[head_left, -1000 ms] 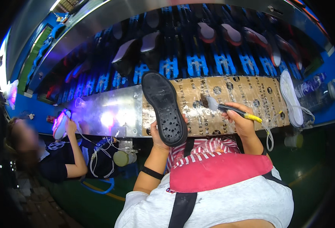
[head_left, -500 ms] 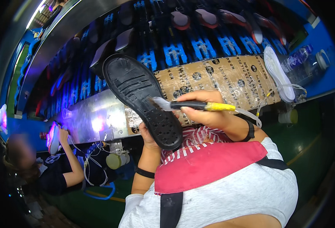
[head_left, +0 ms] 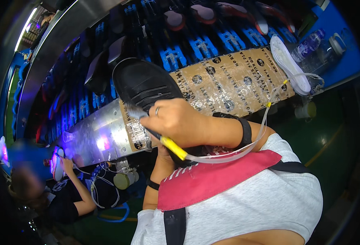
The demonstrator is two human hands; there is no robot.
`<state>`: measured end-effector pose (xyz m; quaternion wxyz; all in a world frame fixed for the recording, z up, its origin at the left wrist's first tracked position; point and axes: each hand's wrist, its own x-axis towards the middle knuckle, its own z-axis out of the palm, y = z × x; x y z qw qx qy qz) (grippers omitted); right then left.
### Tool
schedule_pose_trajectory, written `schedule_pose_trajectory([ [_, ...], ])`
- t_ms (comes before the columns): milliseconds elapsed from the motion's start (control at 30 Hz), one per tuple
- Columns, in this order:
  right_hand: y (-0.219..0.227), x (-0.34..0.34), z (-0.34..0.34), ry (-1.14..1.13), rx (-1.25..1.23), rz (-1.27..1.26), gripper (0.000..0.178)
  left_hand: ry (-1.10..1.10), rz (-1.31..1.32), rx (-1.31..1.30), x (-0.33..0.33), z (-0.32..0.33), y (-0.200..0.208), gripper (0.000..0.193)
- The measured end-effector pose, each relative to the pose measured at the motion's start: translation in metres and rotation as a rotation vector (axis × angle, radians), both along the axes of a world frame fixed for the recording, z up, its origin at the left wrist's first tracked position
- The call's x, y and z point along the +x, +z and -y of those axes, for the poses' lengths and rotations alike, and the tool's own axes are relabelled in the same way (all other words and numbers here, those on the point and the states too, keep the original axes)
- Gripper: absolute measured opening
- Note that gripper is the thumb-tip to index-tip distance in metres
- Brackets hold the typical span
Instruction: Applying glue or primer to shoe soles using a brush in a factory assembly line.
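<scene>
A black shoe sole (head_left: 145, 79) is tilted in front of me, its ridged forefoot showing and its heel hidden behind my right arm. My left hand (head_left: 163, 152) supports it from below near the heel; most of its fingers are covered. Across the sole, my right hand (head_left: 176, 120) is closed round a brush (head_left: 174, 148) with a black and yellow handle. A clear tube (head_left: 225, 158) runs from the handle's end. The pale bristles, blurred by motion, are at the sole's left edge.
Printed cardboard (head_left: 225, 81) covers part of the metal bench (head_left: 102, 132). A white sole (head_left: 288, 65) and plastic bottles (head_left: 310, 45) are at right. Beyond the bench are blue racks (head_left: 202, 47) with shoe parts. At left, a co-worker's hand (head_left: 67, 165) holds a shoe.
My right hand has moved left across the sole and turned over, bringing the bristles from its middle to its left edge. The brush's yellow end now points down toward me.
</scene>
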<state>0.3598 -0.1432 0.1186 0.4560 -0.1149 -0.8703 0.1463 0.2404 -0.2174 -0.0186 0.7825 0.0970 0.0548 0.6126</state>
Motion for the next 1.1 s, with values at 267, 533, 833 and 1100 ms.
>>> schedule_pose_trajectory([
  [267,0.003,0.007,-0.008,-0.1,-0.048,-0.198,0.026,0.029,0.063,0.013,-0.008,-0.012,-0.005,0.08],
  [533,-0.005,0.003,0.01,0.153,-0.149,-0.169,0.023,0.053,0.106,0.022,-0.014,-0.014,-0.008,0.081],
  [833,-0.016,-0.001,0.018,0.176,-0.106,-0.014,0.026,0.104,0.144,0.032,-0.028,-0.018,-0.007,0.082],
  [1100,-0.029,-0.004,0.027,0.034,-0.196,-0.015,0.022,0.11,0.151,0.04,-0.037,-0.021,-0.007,0.082],
])
